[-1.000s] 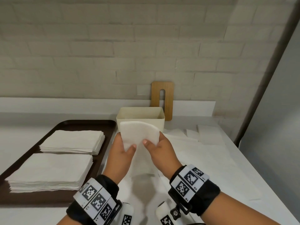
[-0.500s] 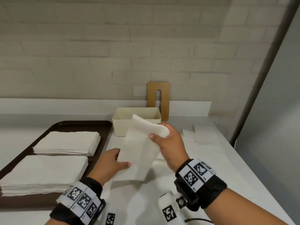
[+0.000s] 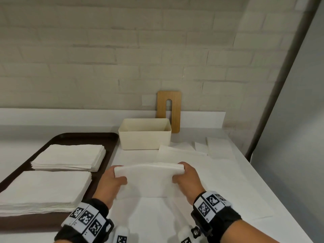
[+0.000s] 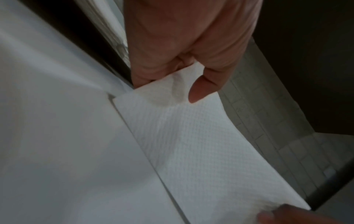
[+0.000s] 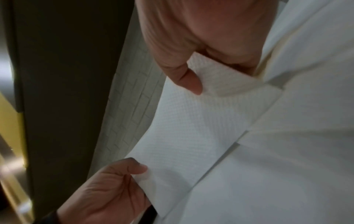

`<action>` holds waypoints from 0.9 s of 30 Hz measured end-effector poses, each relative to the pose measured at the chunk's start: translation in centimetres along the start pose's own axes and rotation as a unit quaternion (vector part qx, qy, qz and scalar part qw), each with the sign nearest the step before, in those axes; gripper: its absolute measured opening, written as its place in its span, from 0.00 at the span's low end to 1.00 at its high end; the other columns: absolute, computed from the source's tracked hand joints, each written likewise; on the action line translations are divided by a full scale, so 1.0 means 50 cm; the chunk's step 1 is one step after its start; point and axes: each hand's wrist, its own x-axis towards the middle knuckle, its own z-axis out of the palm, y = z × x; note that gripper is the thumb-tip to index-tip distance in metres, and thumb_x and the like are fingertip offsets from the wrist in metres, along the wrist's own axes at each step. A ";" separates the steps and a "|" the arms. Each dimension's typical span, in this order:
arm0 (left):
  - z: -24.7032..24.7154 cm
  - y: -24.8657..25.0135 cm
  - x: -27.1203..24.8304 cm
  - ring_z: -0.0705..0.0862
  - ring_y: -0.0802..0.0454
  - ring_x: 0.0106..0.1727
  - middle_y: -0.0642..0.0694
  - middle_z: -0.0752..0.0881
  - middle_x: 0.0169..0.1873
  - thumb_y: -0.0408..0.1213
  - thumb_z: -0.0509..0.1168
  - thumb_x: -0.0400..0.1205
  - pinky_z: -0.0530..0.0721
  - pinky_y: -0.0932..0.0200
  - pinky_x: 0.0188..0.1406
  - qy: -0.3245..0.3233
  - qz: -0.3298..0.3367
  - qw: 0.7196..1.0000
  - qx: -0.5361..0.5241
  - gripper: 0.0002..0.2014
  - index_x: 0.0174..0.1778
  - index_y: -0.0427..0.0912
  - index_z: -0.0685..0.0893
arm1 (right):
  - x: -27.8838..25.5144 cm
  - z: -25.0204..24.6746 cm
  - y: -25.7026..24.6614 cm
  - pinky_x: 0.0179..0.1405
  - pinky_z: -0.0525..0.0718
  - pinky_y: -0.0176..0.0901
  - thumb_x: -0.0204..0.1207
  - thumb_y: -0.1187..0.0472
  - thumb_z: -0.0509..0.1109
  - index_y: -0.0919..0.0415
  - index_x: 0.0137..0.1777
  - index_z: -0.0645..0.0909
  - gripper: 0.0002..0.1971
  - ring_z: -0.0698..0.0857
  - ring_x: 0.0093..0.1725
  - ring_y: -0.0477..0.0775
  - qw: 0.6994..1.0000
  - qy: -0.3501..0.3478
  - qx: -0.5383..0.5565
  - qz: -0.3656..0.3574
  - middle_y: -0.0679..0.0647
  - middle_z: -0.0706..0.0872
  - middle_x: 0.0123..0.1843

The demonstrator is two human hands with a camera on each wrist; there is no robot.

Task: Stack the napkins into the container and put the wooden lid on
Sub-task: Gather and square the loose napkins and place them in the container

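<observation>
A white napkin (image 3: 149,179) hangs stretched sideways between my two hands, just above the white counter. My left hand (image 3: 115,176) pinches its left end and my right hand (image 3: 182,172) pinches its right end. The wrist views show each thumb pressed on the textured napkin (image 4: 191,144) (image 5: 191,128) against curled fingers. The cream container (image 3: 145,134) stands open behind the napkin, with nothing visible inside it. The wooden lid (image 3: 169,111), with a slot in it, leans upright against the wall behind the container.
A dark brown tray (image 3: 70,137) at the left carries two stacks of napkins (image 3: 70,156) (image 3: 43,190). Loose white sheets (image 3: 219,148) lie flat on the counter to the right of the container. A grey panel rises along the counter's right edge.
The napkin hung upright from my right hand beside the container. My left hand has taken the other end, and both hands now hold it spread wide, lower and nearer to me.
</observation>
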 end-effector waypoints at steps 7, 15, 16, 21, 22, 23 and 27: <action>0.003 0.030 0.004 0.73 0.49 0.36 0.44 0.76 0.35 0.11 0.55 0.70 0.71 0.59 0.32 0.019 0.033 0.999 0.005 0.17 0.34 0.40 0.74 | 0.010 -0.008 -0.034 0.26 0.69 0.37 0.63 0.83 0.57 0.57 0.29 0.72 0.18 0.72 0.28 0.50 0.999 0.019 0.035 -0.031 0.52 0.75 0.30; 0.004 0.002 0.016 0.73 0.46 0.36 0.39 0.76 0.35 0.13 0.54 0.70 0.72 0.58 0.35 0.027 -0.007 0.998 0.053 0.14 0.34 0.37 0.76 | 0.004 0.002 -0.016 0.25 0.68 0.35 0.57 0.76 0.60 0.56 0.27 0.72 0.12 0.71 0.29 0.50 0.999 0.019 0.029 -0.010 0.51 0.74 0.29; 0.003 0.008 0.015 0.72 0.47 0.36 0.40 0.75 0.34 0.14 0.54 0.71 0.72 0.58 0.35 0.033 -0.001 0.998 0.049 0.14 0.33 0.37 0.75 | 0.006 0.000 -0.021 0.25 0.68 0.36 0.60 0.78 0.60 0.57 0.27 0.71 0.14 0.71 0.29 0.49 0.999 0.021 0.031 -0.018 0.51 0.74 0.28; -0.012 0.003 0.021 0.77 0.44 0.42 0.42 0.79 0.38 0.12 0.56 0.71 0.77 0.55 0.40 0.011 -0.016 0.999 0.037 0.17 0.38 0.41 0.77 | 0.010 -0.004 -0.013 0.29 0.73 0.39 0.63 0.82 0.59 0.56 0.33 0.72 0.18 0.75 0.32 0.50 1.000 0.016 -0.004 -0.021 0.52 0.77 0.34; -0.015 -0.004 0.025 0.79 0.43 0.44 0.41 0.81 0.41 0.13 0.58 0.71 0.78 0.54 0.42 -0.002 -0.028 0.998 0.049 0.17 0.40 0.41 0.78 | 0.012 -0.005 -0.005 0.32 0.77 0.41 0.63 0.81 0.61 0.56 0.36 0.73 0.17 0.77 0.36 0.51 0.999 0.005 -0.034 -0.011 0.53 0.79 0.38; -0.018 -0.009 0.028 0.81 0.42 0.46 0.40 0.83 0.43 0.14 0.60 0.72 0.80 0.52 0.43 -0.016 -0.041 0.997 0.062 0.16 0.42 0.42 0.79 | 0.014 -0.007 0.003 0.37 0.81 0.43 0.63 0.79 0.64 0.57 0.41 0.75 0.16 0.80 0.41 0.53 0.998 -0.009 -0.069 -0.001 0.55 0.81 0.42; -0.034 -0.010 0.044 0.85 0.45 0.47 0.42 0.86 0.45 0.20 0.66 0.75 0.83 0.48 0.50 -0.043 -0.061 0.990 0.123 0.14 0.41 0.47 0.79 | 0.030 -0.020 0.002 0.54 0.86 0.52 0.67 0.73 0.70 0.70 0.52 0.83 0.13 0.87 0.53 0.61 0.983 -0.035 -0.181 0.001 0.63 0.88 0.53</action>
